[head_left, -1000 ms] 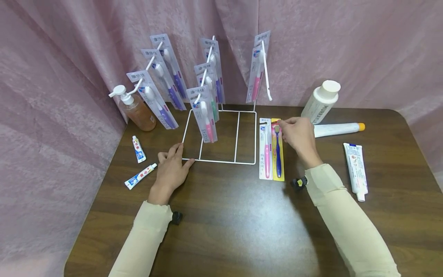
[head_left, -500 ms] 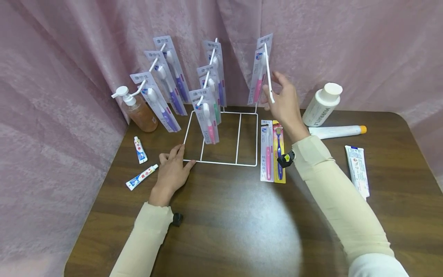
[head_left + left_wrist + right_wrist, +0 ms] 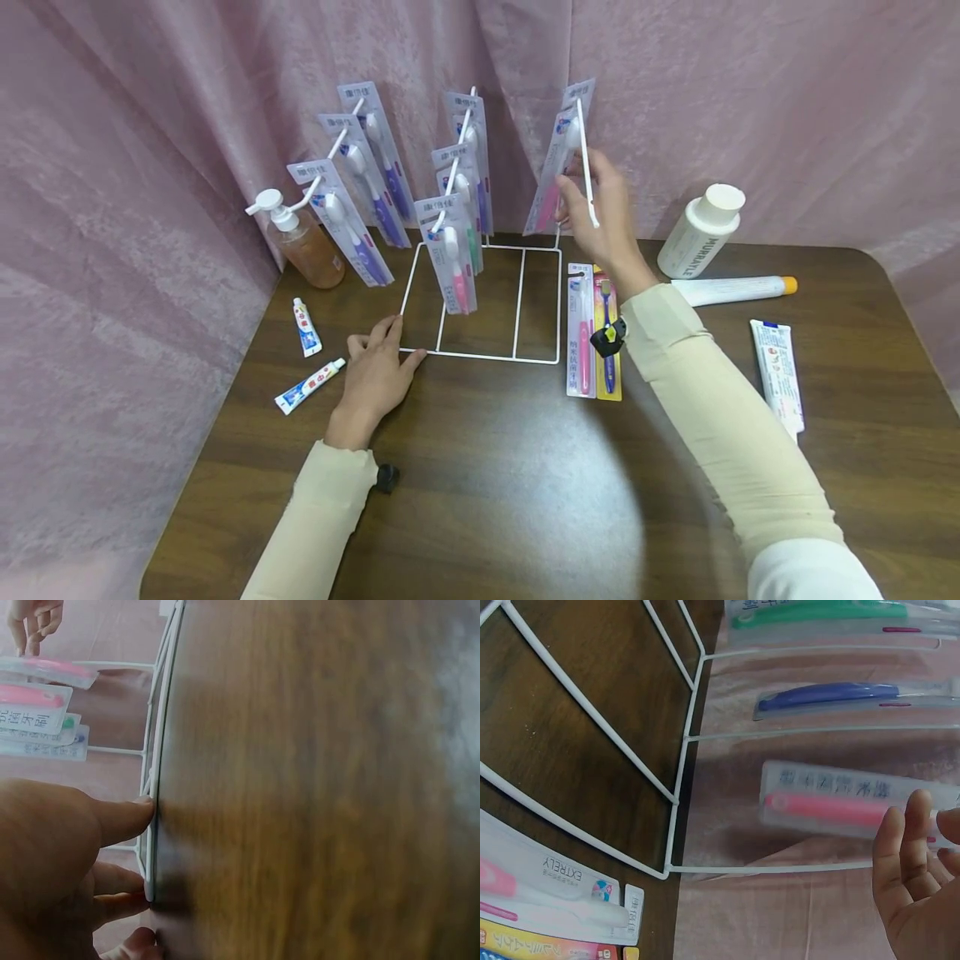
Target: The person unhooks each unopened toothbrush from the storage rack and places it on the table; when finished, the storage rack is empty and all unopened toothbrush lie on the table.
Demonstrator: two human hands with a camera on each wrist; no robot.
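A: Location and long axis of the pink toothbrush pack (image 3: 557, 158)?
B: On the right hook (image 3: 587, 162); steeply tilted, brush head (image 3: 573, 133) up, pink handle (image 3: 550, 202) down and leftward.
A: Hands?
B: Apart; pinching the pack's edge with the right hand (image 3: 607, 221), touching the front-left corner of the wire rack (image 3: 558, 308) with the left hand (image 3: 372, 375).
A: Change since half a second ago?
B: Now gripped; swung leftward at the lower end.

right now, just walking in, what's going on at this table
Someone is handling a packed pink toothbrush hanging on the right-hand hook of a white rack. The right hand's fingers are on that pack, while the left hand rests at the rack's near left corner. Other packs hang on the other hooks, and two lie on the table.
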